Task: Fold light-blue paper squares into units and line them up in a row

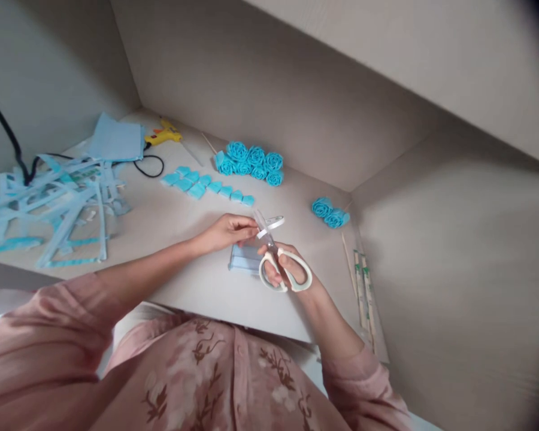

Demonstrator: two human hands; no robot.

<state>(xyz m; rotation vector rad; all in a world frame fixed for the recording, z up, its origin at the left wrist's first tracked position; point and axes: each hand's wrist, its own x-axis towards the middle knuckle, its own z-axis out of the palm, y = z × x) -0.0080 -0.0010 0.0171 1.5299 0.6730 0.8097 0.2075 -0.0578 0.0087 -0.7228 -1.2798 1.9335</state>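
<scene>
My right hand (290, 263) grips a pair of scissors (302, 284) by their white looped handles, with the blades pointing away from me and toward my left fingertips. Pinched in my left hand (227, 232) is one end of a narrow white ring (276, 222), which looks like a tape roll seen from the side. The blades cross in front of the ring, so whether they touch it I cannot tell. Under both hands a folded light-blue sheet (243, 260) lies on the table, partly hidden by my right hand and the scissors.
Blue paper roses (256, 157) cluster at the back, with more roses (330, 212) at right. Small blue pieces (197, 190) lie in rows. Left are tangled strips (72, 206), a light-blue stack (117, 137) and a yellow glue gun (164, 133). Sticks (363, 287) lie along the right wall.
</scene>
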